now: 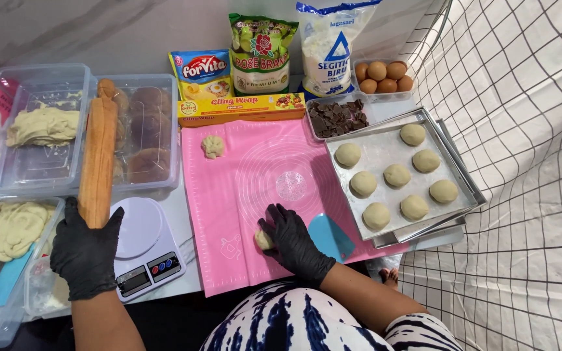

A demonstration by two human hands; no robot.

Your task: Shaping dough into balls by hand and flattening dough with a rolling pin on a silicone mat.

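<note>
Left hand [86, 250] grips upright rolling pin [97, 153]; right hand [292, 239] presses dough piece [263, 240] on pink mat [248, 188], white counter [187, 214].

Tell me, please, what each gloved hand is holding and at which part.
The left hand grips the wooden rolling pin at its near end. The right hand presses on a small dough piece on the pink mat, covering its right side.

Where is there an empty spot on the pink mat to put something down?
The pink mat is bare in its middle, between the small dough lump near the cling wrap box and the right hand. It is crowded at the right edge by the baking tray and blue scraper.
</note>
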